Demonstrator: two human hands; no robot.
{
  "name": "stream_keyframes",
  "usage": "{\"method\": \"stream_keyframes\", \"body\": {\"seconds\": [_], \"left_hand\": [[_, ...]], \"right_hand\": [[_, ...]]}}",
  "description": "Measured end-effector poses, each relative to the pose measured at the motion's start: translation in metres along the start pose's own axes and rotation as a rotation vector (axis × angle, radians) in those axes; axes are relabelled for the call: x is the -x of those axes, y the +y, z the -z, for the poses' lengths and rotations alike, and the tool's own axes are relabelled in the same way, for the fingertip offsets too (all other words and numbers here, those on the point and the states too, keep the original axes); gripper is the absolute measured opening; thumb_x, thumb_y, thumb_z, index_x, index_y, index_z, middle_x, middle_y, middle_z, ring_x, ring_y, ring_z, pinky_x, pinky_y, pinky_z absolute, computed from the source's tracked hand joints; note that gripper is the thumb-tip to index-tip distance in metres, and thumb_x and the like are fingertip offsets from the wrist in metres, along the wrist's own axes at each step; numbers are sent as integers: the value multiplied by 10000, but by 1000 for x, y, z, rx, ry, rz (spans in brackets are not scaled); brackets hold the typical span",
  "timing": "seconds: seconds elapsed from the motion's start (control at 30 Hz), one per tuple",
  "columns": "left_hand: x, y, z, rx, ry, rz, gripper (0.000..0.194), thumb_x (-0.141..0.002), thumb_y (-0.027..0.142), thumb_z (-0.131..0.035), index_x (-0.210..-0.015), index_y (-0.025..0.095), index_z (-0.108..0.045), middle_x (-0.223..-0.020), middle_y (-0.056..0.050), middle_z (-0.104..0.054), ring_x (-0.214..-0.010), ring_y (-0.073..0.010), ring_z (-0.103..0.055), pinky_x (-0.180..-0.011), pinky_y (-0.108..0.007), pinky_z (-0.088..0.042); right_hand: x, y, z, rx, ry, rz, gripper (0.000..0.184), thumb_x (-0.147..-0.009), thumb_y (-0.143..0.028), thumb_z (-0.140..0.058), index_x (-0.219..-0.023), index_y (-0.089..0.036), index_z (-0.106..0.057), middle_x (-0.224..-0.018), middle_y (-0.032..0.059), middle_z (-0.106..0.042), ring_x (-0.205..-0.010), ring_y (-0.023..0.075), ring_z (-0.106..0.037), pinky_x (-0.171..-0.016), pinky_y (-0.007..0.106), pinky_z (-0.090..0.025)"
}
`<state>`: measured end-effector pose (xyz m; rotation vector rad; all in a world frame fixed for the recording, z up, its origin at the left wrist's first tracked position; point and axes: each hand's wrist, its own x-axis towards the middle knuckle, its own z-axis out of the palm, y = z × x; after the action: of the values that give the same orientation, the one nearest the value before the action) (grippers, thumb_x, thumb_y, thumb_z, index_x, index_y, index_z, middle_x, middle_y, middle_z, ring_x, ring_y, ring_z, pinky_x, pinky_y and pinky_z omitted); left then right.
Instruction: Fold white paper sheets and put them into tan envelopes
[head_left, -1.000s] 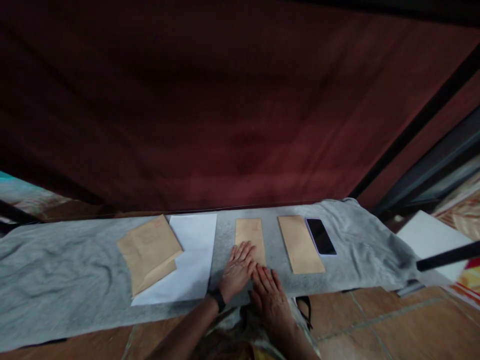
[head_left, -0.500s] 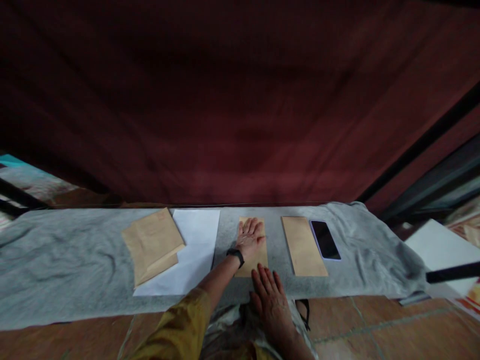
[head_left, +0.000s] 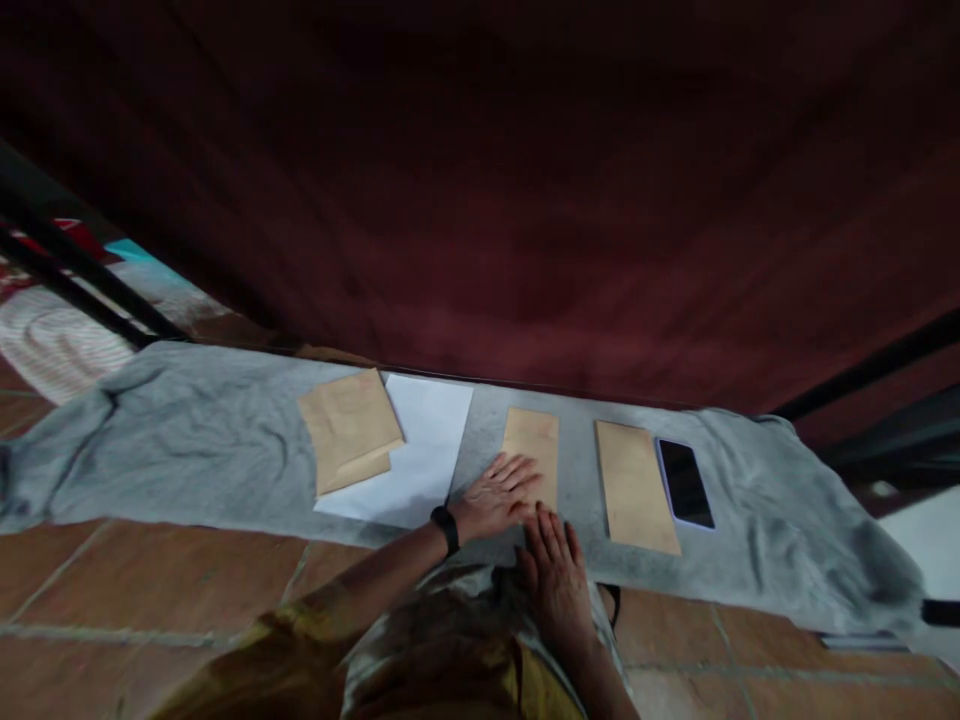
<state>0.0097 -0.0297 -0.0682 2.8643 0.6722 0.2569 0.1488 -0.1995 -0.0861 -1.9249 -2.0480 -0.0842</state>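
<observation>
A narrow strip of brown paper, perhaps an envelope [head_left: 534, 432], lies on the grey cloth in front of me. My left hand [head_left: 499, 492], with a black band on the wrist, rests flat across its near half, fingers stretched out to the right. At the paper's near edge lies my right hand [head_left: 555, 570], palm down, fingers pointing away from me and fingertips close to the left hand. Neither hand grips anything. The paper's lower left part is hidden under the left hand.
To the right lie a second brown paper piece [head_left: 636, 487] and a phone [head_left: 685, 484] with a purple edge. At left, several folded brown papers [head_left: 352, 420] overlap a white sheet [head_left: 431, 440]. Behind the grey cloth [head_left: 225, 430] hangs a dark red curtain [head_left: 525, 250].
My left hand has slid down the brown paper toward me, uncovering its far half. My right hand stays near the paper's near edge. The view has tilted and shifted.
</observation>
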Motion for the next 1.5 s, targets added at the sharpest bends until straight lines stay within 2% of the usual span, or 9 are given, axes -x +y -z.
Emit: {"method": "stream_keyframes", "body": {"seconds": [0.23, 0.43, 0.63, 0.8, 0.93, 1.13, 1.27, 1.37, 1.5], "left_hand": [[45, 14, 16, -4, 19, -141, 584, -1020, 526, -492, -1521, 229, -443, -1617, -83, -409, -1527, -236, -290, -1262, -448, -161], [52, 23, 12, -76, 14, -90, 536, -1039, 455, -473, -1508, 197, -453, -1597, -89, -440, -1514, -222, -321, -1251, -443, -194], [54, 33, 8, -95, 37, -63, 526, -1035, 411, -483, -1506, 177, -457, -1590, -99, -449, -1515, -232, -323, -1247, -447, -217], [51, 49, -1, -58, 95, 177, 475, -1005, 377, -534, -1441, 187, -527, -1603, -148, -414, -1493, -293, -367, -1221, -462, -277], [45, 60, -5, 17, 157, 392, 478, -1004, 351, -519, -1429, 133, -523, -1621, -217, -349, -1488, -343, -367, -1182, -494, -349], [29, 56, 1, 332, 231, 520, 524, -893, 153, -555, -1417, 162, -545, -1578, -166, -442, -1457, -318, -416, -1180, -524, -374], [19, 42, 2, 718, 419, 629, 584, -766, 84, -609, -1338, 199, -623, -1493, -122, -541, -1425, -301, -445, -1156, -481, -418], [13, 34, 0, 994, 526, 740, 632, -712, 85, -618, -1332, 211, -623, -1328, -99, -640, -1193, -256, -623, -1022, -422, -526], [8, 42, 11, 1278, 500, 728, 729, -736, 145, -631, -1454, 171, -511, -1010, -49, -719, -883, -191, -694, -881, -361, -569]], "right_hand": [[1, 5, 3, -54, 41, 42, 548, -1064, -284, -358, -1599, -188, -280, -1590, 157, -432, -1466, 296, -393, -1180, 534, -288], [-2, 20, -3, -191, 36, 44, 489, -1058, -288, -343, -1543, -223, -342, -1502, 151, -532, -1384, 285, -487, -1138, 540, -345], [-6, 20, -1, -198, 43, 63, 495, -1049, -278, -347, -1539, -212, -330, -1505, 157, -523, -1370, 290, -494, -1135, 553, -349], [-9, 18, 4, -202, 59, 72, 481, -1036, -247, -348, -1513, -201, -389, -1482, 162, -546, -1355, 283, -514, -1140, 534, -356], [-9, 18, 4, -203, 54, 75, 494, -1030, -215, -341, -1520, -169, -386, -1484, 170, -546, -1379, 280, -497, -1147, 536, -356], [-9, 12, 7, -101, 39, 83, 548, -978, -123, -381, -1522, -170, -427, -1488, 159, -549, -1400, 284, -477, -1157, 513, -354], [-14, 6, 9, -25, 31, 53, 558, -951, -81, -392, -1498, -159, -474, -1496, 153, -547, -1362, 293, -506, -1138, 515, -378], [-20, 2, 9, -27, 42, -23, 519, -978, -110, -393, -1487, -148, -485, -1489, 145, -556, -1314, 286, -543, -1111, 492, -410], [-31, -1, 13, -28, 57, -113, 524, -972, -132, -440, -1494, -144, -481, -1471, 145, -573, -1295, 280, -553, -1108, 461, -415]]}}
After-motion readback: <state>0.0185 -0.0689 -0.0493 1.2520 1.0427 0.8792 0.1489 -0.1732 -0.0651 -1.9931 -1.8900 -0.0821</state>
